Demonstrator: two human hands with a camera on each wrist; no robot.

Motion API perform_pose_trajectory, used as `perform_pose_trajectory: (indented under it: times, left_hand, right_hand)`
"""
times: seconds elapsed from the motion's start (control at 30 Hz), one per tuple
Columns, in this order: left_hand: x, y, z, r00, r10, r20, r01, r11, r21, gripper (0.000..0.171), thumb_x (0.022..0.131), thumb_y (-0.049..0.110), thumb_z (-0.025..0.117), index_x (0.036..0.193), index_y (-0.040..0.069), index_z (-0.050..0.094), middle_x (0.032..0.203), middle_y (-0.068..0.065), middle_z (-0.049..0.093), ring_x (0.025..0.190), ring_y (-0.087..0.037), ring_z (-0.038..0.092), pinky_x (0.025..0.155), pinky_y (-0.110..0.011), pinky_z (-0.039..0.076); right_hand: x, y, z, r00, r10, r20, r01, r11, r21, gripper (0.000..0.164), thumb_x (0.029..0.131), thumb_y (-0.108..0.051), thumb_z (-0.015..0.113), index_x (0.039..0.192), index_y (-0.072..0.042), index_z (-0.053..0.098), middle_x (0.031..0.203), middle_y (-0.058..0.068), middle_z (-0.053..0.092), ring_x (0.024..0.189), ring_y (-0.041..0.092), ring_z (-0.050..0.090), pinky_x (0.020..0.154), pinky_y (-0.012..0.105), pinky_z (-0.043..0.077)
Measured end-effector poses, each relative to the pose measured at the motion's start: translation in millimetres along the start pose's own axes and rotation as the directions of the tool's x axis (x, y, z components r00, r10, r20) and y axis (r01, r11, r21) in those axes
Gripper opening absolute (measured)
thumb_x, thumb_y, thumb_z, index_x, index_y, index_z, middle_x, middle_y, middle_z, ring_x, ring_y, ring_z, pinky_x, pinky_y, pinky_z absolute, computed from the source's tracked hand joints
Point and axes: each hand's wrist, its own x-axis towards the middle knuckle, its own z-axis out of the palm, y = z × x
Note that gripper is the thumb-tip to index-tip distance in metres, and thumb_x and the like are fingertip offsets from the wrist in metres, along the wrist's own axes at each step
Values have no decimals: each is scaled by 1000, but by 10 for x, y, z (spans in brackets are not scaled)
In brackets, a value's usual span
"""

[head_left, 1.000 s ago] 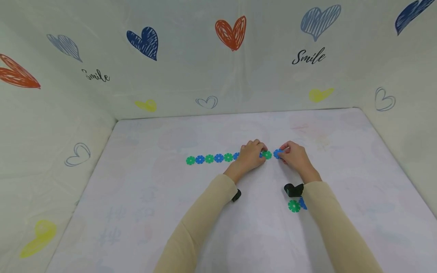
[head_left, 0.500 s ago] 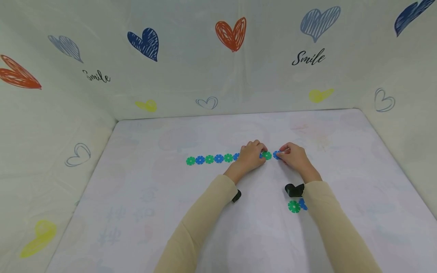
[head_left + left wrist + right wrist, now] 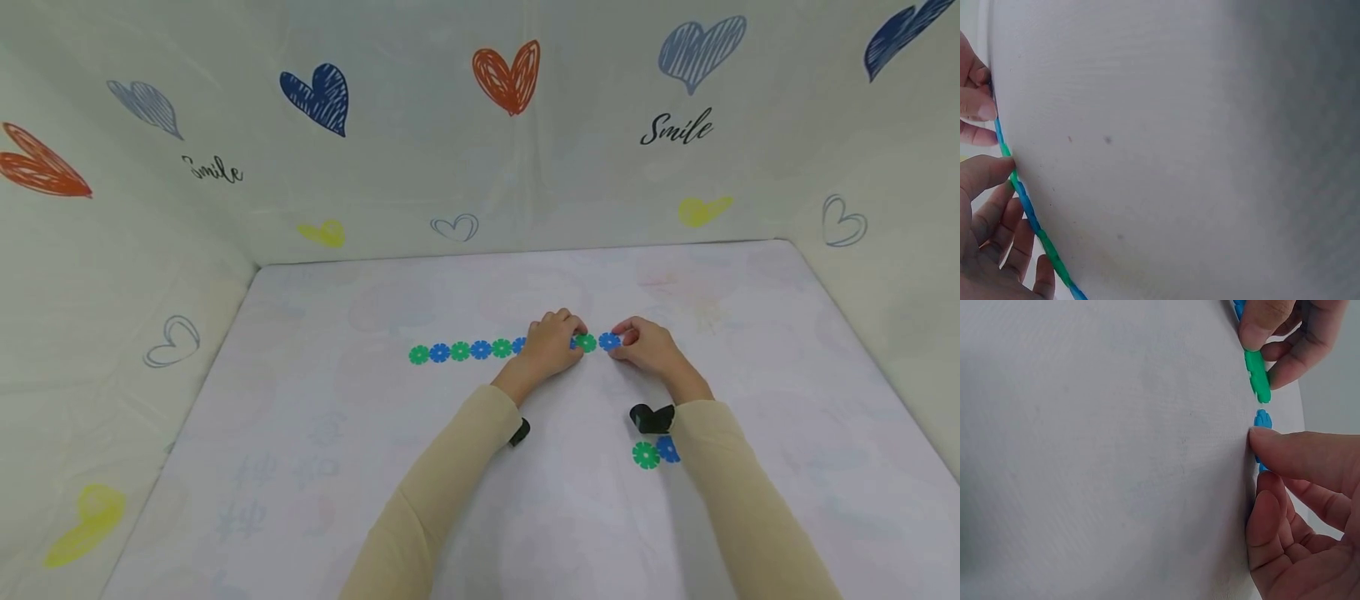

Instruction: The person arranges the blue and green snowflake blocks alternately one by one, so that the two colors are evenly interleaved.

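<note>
A row of green and blue flower-shaped plastic discs lies on the table in the head view. My left hand covers part of it and pinches it near the green disc at its right end. Just right of that end, a small gap away, is a single blue disc. My right hand pinches this blue disc between thumb and finger. The right wrist view shows the same blue disc edge-on below the green disc, the two apart.
Under my right wrist lie a loose green disc and a blue disc, the latter partly hidden by the sleeve. The white table meets a pale curtain printed with hearts at the back.
My right fingers have shifted slightly on the blue disc and now show more of it. The disc has crept a little left. My left hand stays in place.
</note>
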Motion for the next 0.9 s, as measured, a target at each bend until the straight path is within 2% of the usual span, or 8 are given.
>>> perform_pose_trajectory:
  times: [0.9]
  left_hand:
    - [-11, 20, -33, 1000, -11, 19, 11, 1000, -8, 31, 90, 28, 60, 119, 19, 58, 119, 3, 53, 112, -15, 47, 96, -35, 38]
  right_hand:
    - [-8, -44, 13, 1000, 25, 13, -25, 1000, -9, 40, 88, -19, 62, 123, -4, 49, 90, 12, 46, 84, 25, 44, 68, 30, 37]
